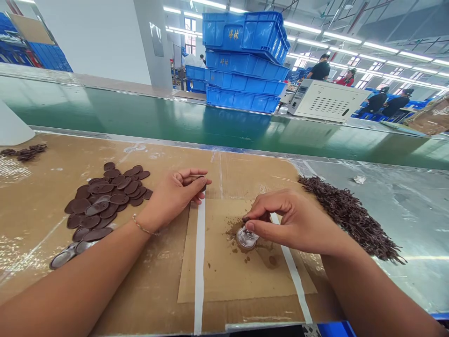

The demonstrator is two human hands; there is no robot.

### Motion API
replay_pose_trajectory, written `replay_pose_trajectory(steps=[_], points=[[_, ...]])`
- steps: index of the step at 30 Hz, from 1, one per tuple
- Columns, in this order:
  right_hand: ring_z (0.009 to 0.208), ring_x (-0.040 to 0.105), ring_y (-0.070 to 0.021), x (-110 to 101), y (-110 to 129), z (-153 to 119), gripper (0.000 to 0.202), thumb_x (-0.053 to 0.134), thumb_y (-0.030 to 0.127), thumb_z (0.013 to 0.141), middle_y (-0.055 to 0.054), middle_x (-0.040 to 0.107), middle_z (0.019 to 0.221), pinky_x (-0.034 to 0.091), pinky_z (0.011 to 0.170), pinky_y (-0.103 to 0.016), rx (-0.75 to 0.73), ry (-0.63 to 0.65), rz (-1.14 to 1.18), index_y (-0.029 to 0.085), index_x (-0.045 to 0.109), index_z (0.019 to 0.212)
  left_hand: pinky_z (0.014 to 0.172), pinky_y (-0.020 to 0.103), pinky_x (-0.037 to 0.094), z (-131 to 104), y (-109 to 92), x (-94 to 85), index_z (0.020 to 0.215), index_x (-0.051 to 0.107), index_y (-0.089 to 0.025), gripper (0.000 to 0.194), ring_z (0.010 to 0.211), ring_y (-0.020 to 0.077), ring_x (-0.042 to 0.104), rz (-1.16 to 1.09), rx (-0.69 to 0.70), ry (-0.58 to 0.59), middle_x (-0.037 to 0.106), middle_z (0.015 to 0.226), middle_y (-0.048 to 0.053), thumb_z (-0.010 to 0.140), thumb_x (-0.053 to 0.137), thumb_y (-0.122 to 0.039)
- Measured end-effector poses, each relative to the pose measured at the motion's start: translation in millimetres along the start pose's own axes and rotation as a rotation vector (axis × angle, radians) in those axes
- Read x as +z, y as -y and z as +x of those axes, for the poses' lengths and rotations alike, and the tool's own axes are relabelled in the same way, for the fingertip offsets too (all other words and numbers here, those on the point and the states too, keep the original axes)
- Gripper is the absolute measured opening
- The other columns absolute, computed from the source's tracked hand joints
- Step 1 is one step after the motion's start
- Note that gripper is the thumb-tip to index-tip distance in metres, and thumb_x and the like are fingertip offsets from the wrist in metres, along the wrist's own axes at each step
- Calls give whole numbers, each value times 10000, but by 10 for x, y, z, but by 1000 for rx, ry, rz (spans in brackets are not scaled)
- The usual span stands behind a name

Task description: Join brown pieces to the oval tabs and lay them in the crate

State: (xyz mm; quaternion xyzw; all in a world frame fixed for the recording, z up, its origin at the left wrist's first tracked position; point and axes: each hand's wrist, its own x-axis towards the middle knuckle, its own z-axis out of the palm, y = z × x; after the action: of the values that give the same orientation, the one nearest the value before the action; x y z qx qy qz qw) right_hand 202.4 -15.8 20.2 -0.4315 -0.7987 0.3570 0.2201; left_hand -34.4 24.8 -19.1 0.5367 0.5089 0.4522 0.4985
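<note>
My left hand [185, 185] is closed in a pinch on a small dark brown piece [204, 186], mostly covered by the thumb and fingers. Below and to its left lies a heap of flat brown oval discs [101, 189], a few dusted white. My right hand [277, 215] pinches a small dark piece [246, 219], largely hidden by the fingertips, just above a small round dish [247, 238] that looks coated with white matter. This dish sits on a cardboard sheet [224, 281] held by white tape strips, with brown spots and crumbs around it.
A pile of thin dark brown strands [351, 220] lies right of my right hand. Beyond the table runs a green conveyor belt [157, 117]. Stacked blue crates [242, 70] and a pale metal box [329, 100] stand behind it. Several people are farther back.
</note>
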Motion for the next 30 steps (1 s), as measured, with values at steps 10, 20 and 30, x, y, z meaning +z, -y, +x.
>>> replay_pose_trajectory(steps=[10, 20, 30], points=[[468, 532, -79, 2, -119, 47, 213, 825, 338, 691, 20, 611, 591, 470, 455, -200, 96, -235, 785, 173, 694, 727, 887, 316, 548, -211, 18, 62, 1237, 639, -296, 460, 890, 160, 676, -280, -29, 331, 663, 1229, 40, 786, 731, -286], [496, 525, -91, 8, -106, 33, 209, 765, 357, 737, 2, 615, 613, 442, 463, -210, 65, -263, 622, 167, 680, 727, 838, 227, 532, -319, -76, 126, 1185, 666, -282, 368, 852, 122, 676, -307, -80, 364, 691, 1084, 13, 820, 716, -284], [502, 515, -92, -29, 56, 4, 138, 666, 201, 765, 0, 619, 547, 373, 459, -188, 66, -48, -67, 137, 681, 644, 833, 208, 518, -267, -48, 105, 1114, 690, -291, 336, 856, 112, 668, -308, -70, 321, 653, 962, -23, 784, 753, -291]])
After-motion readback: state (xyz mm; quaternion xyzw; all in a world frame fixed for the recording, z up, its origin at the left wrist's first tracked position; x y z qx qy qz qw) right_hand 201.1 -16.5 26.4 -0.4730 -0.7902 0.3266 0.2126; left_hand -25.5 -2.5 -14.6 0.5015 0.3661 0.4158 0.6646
